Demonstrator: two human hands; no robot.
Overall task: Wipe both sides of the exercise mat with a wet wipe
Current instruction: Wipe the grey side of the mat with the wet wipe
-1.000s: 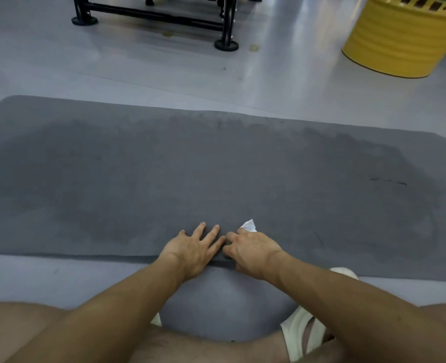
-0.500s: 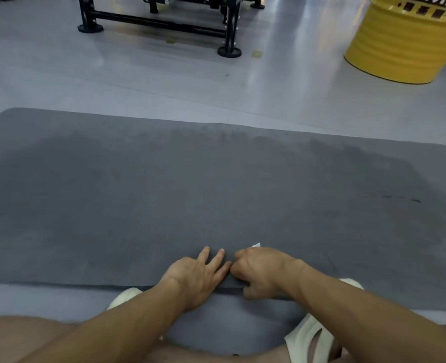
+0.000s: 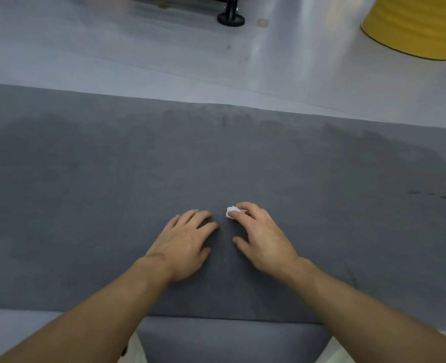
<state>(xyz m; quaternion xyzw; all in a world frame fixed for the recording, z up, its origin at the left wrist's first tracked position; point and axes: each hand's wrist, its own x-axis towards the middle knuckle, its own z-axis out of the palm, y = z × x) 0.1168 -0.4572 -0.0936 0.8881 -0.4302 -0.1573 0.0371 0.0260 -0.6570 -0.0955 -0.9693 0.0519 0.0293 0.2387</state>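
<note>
A grey exercise mat [image 3: 111, 179] lies flat on the floor, stretching across the whole view, with darker damp patches over much of it. My left hand [image 3: 185, 242] rests palm down on the mat near its middle, fingers straight. Just to its right, my right hand [image 3: 263, 237] lies on the mat with a small crumpled white wet wipe [image 3: 231, 212] held under its fingertips; most of the wipe is hidden by the fingers.
A yellow ribbed barrel [image 3: 413, 24] stands on the pale grey floor at the back right. A black round foot of an exercise frame [image 3: 231, 18] sits at the back centre. A second grey pad [image 3: 229, 341] lies under me at the near edge.
Both hands have slid forward from the mat's near edge onto its middle. The right hand went from curled at the edge to lying over the wipe. The camera dipped closer.
</note>
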